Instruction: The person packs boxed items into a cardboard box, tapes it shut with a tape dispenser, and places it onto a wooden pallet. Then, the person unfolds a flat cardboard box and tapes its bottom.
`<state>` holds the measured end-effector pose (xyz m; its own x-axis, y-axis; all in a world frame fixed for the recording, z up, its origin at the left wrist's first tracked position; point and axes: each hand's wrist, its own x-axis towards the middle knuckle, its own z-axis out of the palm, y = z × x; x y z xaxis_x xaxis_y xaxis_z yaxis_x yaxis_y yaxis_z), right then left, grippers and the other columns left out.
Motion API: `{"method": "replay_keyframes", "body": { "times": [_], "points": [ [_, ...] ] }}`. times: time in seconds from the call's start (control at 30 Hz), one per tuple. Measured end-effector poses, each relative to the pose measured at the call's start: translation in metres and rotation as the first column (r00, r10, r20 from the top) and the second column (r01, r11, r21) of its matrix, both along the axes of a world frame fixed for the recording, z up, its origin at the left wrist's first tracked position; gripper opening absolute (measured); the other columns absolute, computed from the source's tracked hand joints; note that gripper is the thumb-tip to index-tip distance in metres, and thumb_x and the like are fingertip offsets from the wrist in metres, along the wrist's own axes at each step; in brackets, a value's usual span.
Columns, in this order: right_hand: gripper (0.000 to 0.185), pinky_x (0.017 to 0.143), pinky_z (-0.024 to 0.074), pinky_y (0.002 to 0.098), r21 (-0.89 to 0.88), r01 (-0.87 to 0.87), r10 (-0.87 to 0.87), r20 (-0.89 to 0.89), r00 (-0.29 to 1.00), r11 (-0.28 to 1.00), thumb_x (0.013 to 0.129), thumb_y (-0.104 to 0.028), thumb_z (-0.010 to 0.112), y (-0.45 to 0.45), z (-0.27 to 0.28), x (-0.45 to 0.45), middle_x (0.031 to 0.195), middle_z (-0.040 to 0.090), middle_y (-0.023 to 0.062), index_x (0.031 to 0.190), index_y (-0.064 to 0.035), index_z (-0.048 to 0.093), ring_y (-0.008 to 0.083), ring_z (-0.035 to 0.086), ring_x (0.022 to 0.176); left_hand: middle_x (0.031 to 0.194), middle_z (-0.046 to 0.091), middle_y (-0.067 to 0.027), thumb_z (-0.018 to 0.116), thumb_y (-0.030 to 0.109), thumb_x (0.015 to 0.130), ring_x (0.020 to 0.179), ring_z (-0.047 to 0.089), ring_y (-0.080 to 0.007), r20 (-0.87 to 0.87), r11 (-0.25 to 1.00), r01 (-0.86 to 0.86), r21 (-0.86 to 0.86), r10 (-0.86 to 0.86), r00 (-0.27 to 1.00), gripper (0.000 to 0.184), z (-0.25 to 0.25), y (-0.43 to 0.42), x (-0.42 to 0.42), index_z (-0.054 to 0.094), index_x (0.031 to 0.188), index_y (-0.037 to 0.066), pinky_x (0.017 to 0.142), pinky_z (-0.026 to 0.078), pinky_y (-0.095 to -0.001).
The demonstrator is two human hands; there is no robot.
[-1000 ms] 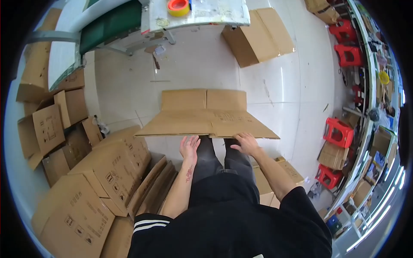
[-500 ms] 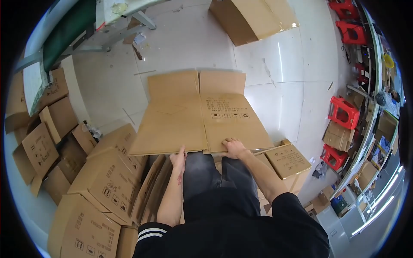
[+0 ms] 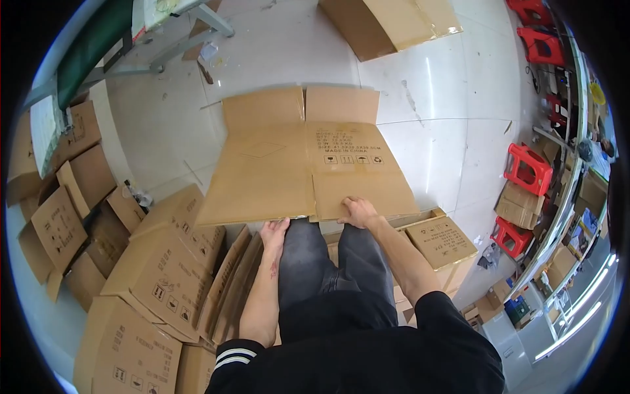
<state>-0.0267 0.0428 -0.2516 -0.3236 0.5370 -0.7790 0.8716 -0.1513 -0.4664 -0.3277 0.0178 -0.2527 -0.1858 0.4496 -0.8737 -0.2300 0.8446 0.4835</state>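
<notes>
You're standing in what looks like a packing workshop. Printed cartons (image 3: 174,262) bearing handling symbols are stacked along your left, and the flattened carton (image 3: 262,177) in front of you reads "MADE IN CHINA". Ahead, another box (image 3: 413,23) sits on the pale tiled floor (image 3: 446,85). Down your right runs a long, cluttered table (image 3: 568,207), with red plastic stools (image 3: 525,152) along it and bright strip lights (image 3: 567,338) beyond.
</notes>
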Motion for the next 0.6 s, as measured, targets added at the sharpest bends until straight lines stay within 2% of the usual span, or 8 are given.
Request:
{"method": "replay_keyframes", "body": {
  "times": [0.07, 0.17, 0.27, 0.37, 0.47, 0.6],
  "points": [
    [0.065, 0.097, 0.0463, 0.0429, -0.066, 0.043, -0.043, -0.008, 0.999, 0.997, 0.080, -0.052, 0.070, 0.012, 0.001, 0.005, 0.116, 0.062, 0.0190, 0.123, -0.0046, 0.056, 0.0372, 0.058, 0.111, 0.119, 0.059, -0.0147, 0.070, -0.003, 0.084, 0.109, 0.060, -0.0229, 0.035, 0.998, -0.038, -0.047, 0.040, 0.999, 0.050, -0.008, 0.003, 0.002, 0.046, 0.127, 0.000, 0.095, 0.049, -0.0324],
    [0.065, 0.096, 0.0466, 0.0434, -0.058, -0.023, 0.023, 0.010, 1.000, 0.998, 0.083, -0.052, 0.066, 0.025, -0.003, 0.002, 0.116, 0.062, 0.0201, 0.125, -0.0040, 0.053, 0.0380, 0.058, 0.111, 0.116, 0.058, -0.0129, 0.068, -0.006, 0.084, 0.109, 0.059, -0.0221, 0.070, 0.991, -0.135, 0.012, 0.134, 0.988, 0.050, -0.022, 0.010, 0.005, 0.044, 0.127, 0.000, 0.092, 0.050, -0.0336],
    [0.062, 0.093, 0.0474, 0.0447, -0.103, -0.106, 0.109, 0.028, 0.994, 0.989, 0.086, -0.051, 0.063, 0.047, -0.002, 0.002, 0.117, 0.062, 0.0216, 0.124, -0.0038, 0.050, 0.0387, 0.059, 0.109, 0.116, 0.056, -0.0135, 0.065, -0.011, 0.082, 0.109, 0.058, -0.0237, 0.168, 0.964, -0.266, 0.017, 0.260, 0.951, 0.059, -0.031, 0.027, 0.011, 0.038, 0.131, 0.005, 0.093, 0.051, -0.0374],
    [0.057, 0.091, 0.0482, 0.0457, -0.034, -0.105, 0.106, 0.022, 0.994, 0.994, 0.090, -0.049, 0.058, 0.056, -0.002, 0.005, 0.114, 0.062, 0.0226, 0.124, -0.0041, 0.047, 0.0394, 0.061, 0.105, 0.121, 0.053, -0.0166, 0.063, -0.014, 0.080, 0.111, 0.057, -0.0269, 0.208, 0.956, -0.289, 0.040, 0.275, 0.939, 0.071, -0.013, 0.042, 0.028, 0.030, 0.137, 0.012, 0.095, 0.051, -0.0430],
    [0.051, 0.089, 0.0488, 0.0462, -0.010, -0.138, 0.138, 0.006, 0.990, 0.990, 0.093, -0.046, 0.054, 0.060, 0.002, 0.007, 0.110, 0.064, 0.0224, 0.122, -0.0045, 0.047, 0.0391, 0.063, 0.101, 0.124, 0.050, -0.0186, 0.063, -0.015, 0.079, 0.111, 0.057, -0.0301, 0.118, 0.953, -0.296, 0.064, 0.287, 0.951, 0.080, -0.007, 0.050, 0.047, 0.024, 0.141, 0.018, 0.097, 0.049, -0.0480],
    [0.039, 0.081, 0.0520, 0.0445, 0.253, -0.205, 0.214, -0.011, 0.977, 0.946, 0.097, -0.040, 0.049, 0.055, -0.005, 0.009, 0.095, 0.066, 0.0203, 0.114, -0.0053, 0.049, 0.0361, 0.065, 0.093, 0.121, 0.052, -0.0167, 0.061, -0.015, 0.077, 0.107, 0.059, -0.0296, 0.165, 0.949, -0.313, 0.032, 0.304, 0.938, 0.082, -0.002, 0.060, 0.058, 0.022, 0.142, 0.017, 0.093, 0.051, -0.0481]
  ]
}}
